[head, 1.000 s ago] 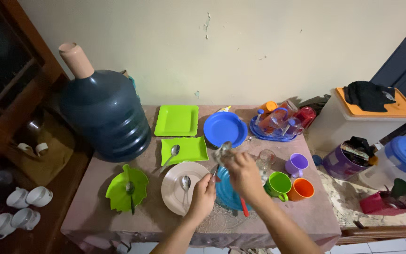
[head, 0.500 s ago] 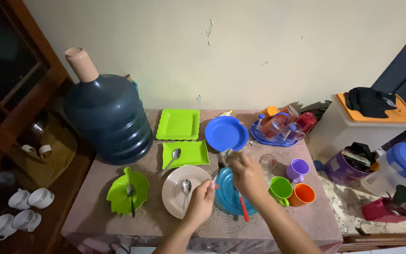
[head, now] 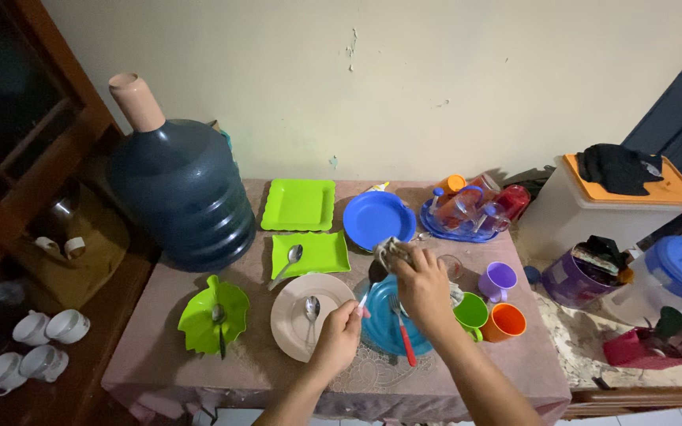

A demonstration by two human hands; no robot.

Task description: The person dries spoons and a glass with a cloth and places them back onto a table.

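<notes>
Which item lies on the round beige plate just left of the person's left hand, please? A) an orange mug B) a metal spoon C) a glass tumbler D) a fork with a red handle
B: a metal spoon lies on the round beige plate beside the left hand; the fork with a red handle rests on the teal plate instead.

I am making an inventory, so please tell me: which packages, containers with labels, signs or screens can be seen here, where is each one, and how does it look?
No signs or screens.
White storage box, right of the table: rectangular, orange lid, dark cloth on top.
Purple tub, in front of that box: round, open, stuffed with dark packets.
Clear tub, far right: round, blue lid.
Water jug, table's left end: big, dark blue, beige neck.
Small tube, behind the blue plate: yellowish, barely visible.
</notes>
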